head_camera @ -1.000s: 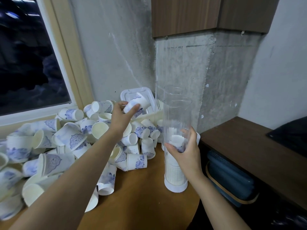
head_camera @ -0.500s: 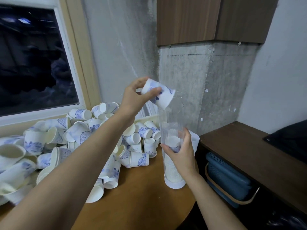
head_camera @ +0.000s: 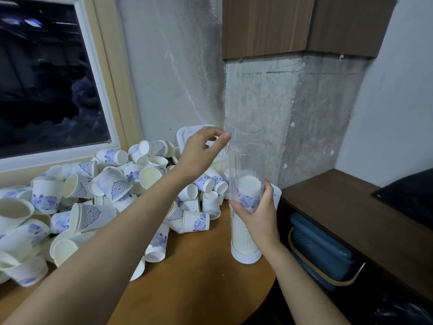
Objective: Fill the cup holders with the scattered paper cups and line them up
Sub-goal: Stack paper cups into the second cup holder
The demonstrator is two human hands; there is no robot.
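Right hand (head_camera: 256,219): grip closed round clear cup holder (head_camera: 246,202). Left hand (head_camera: 199,153): grip loose, empty, just left of holder's rim; paper cups (head_camera: 112,186) heaped below.

I see bare desk (head_camera: 199,277) along the front edge; the paper cups (head_camera: 112,188) heap blocks the left side.

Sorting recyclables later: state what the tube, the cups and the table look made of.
Tube: clear plastic, glossy; the wall and stacked cups show through it.
Cups: white paper, matte, blue print; rolled rims.
Table: wood or wood-look laminate, smooth brown, faint sheen; cannot tell which.
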